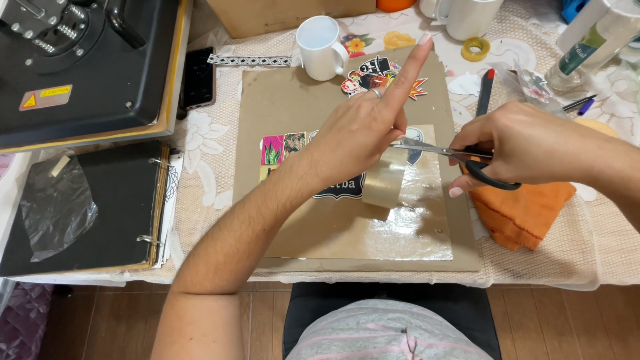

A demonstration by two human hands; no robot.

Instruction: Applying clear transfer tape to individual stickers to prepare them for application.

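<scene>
My left hand [363, 127] hovers over a brown cardboard board [293, 100], index finger stretched up, the other fingers pinching a small sticker piece that is mostly hidden. My right hand [517, 143] grips black-handled scissors [460, 157], whose blades point left and meet the piece under my left fingers. A clear glossy film sheet [413, 220] lies on the board below both hands. Colourful stickers [283, 147] lie by my left wrist, and more stickers [373, 73] sit at the board's top.
A white mug [320, 47] stands at the board's top edge. A black heat press [80, 60] and a black ring binder [87, 207] are on the left. An orange cloth [520, 210], tape roll [475, 48], pens and bottles lie on the right.
</scene>
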